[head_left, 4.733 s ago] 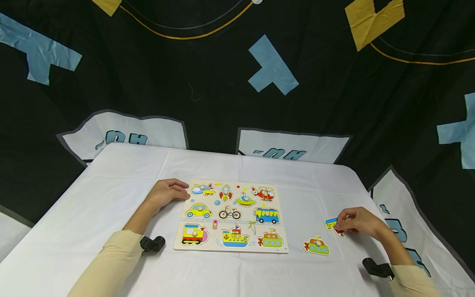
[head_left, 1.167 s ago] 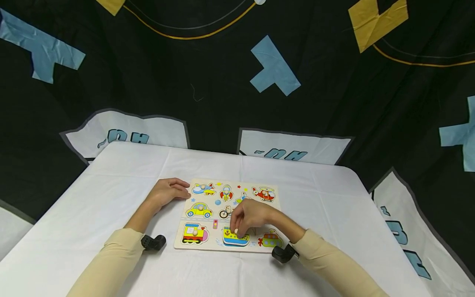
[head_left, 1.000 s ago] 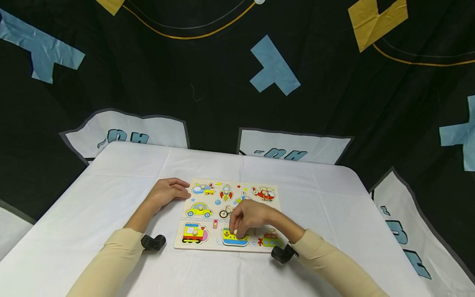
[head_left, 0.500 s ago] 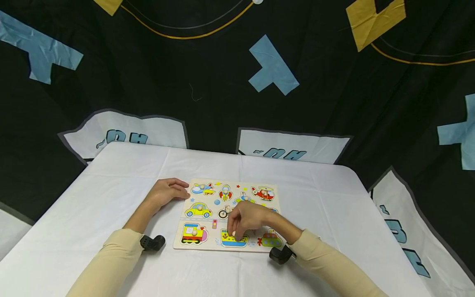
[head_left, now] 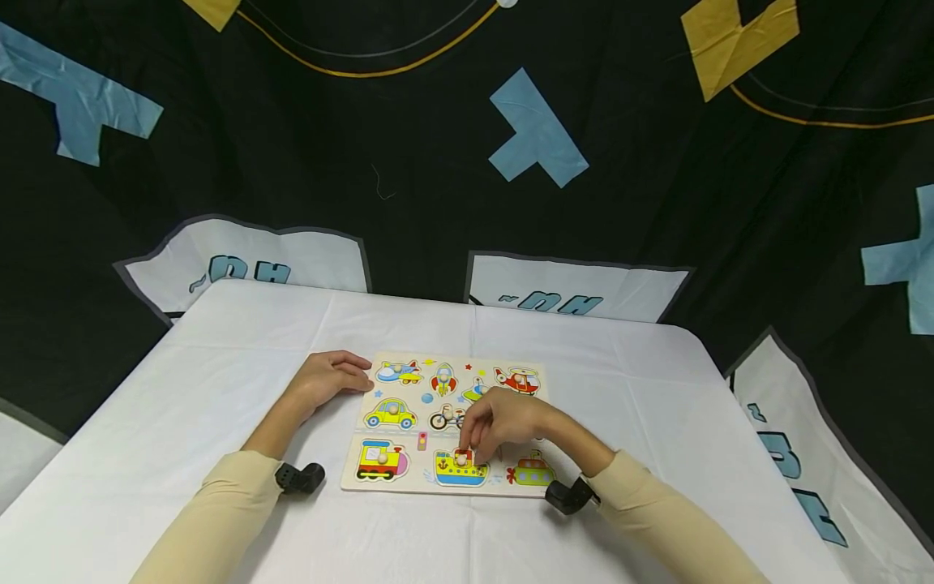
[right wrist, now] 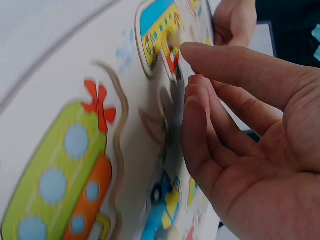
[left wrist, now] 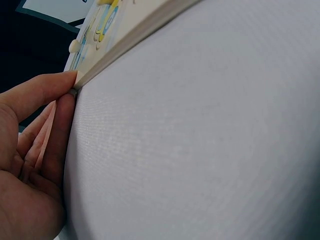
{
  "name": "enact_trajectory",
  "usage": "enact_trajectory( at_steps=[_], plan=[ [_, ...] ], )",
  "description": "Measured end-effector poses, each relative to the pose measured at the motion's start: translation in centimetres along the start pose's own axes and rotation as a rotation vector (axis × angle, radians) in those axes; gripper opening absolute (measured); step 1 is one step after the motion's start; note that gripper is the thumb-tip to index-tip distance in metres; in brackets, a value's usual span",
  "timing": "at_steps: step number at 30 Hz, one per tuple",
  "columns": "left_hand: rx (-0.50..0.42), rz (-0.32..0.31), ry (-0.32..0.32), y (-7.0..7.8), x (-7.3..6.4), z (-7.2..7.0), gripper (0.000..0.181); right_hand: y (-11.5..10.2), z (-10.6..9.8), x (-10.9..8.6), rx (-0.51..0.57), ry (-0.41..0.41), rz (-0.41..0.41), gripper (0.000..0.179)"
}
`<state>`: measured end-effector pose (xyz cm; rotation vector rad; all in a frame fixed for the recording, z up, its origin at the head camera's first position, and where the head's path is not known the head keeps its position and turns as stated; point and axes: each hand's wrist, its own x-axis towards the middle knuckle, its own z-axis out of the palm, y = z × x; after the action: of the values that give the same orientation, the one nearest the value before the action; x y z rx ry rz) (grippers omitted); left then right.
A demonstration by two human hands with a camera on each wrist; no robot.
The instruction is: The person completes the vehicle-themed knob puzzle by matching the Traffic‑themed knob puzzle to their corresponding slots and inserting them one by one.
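Observation:
A wooden knob puzzle board (head_left: 416,485) with vehicle pictures lies on the table. In its bottom row the ship piece (head_left: 460,477) lies in its outline, its pale knob showing. Over it is my right hand (head_left: 507,418), bent at the fingers; in the right wrist view the right hand (right wrist: 250,115) has thumb and fingers apart beside the knob (right wrist: 172,37). The submarine picture (right wrist: 60,165) shows no knob. My left hand (head_left: 328,380) rests at the board's upper left edge, fingers touching its side; the left wrist view shows this left hand (left wrist: 37,135) at the corner.
The white-covered table (head_left: 627,373) extends around the board. A black curtain (head_left: 409,162) with blue and yellow shapes hangs behind. My right sleeve (head_left: 657,511) covers part of the table's right side.
My right hand has brought the ship piece from the right side of the table to the board, set it in the ship outline, and let go of its knob. The left hand stays put.

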<state>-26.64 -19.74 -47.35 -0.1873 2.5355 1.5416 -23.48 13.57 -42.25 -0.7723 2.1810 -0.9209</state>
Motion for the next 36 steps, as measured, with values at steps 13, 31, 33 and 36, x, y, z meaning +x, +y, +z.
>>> enact_trajectory(
  at_steps=[13,31,33,36],
  plan=[
    [-0.001,-0.007,0.003,-0.1,0.0,-0.1,0.046,1.9,-3.0,-3.0,0.047,0.063,0.053,0.023],
    [0.002,-0.003,0.002,0.1,0.0,0.0,0.046,6.4,-6.5,-10.1,0.111,0.111,0.133,0.03],
    [0.001,-0.003,0.002,0.1,0.0,0.0,0.046,6.9,-6.8,-11.0,0.108,0.114,0.145,0.031],
    [-0.003,-0.003,0.0,0.1,0.0,0.0,0.046,7.6,-7.2,-12.2,0.107,0.106,0.159,0.031]
  ],
)
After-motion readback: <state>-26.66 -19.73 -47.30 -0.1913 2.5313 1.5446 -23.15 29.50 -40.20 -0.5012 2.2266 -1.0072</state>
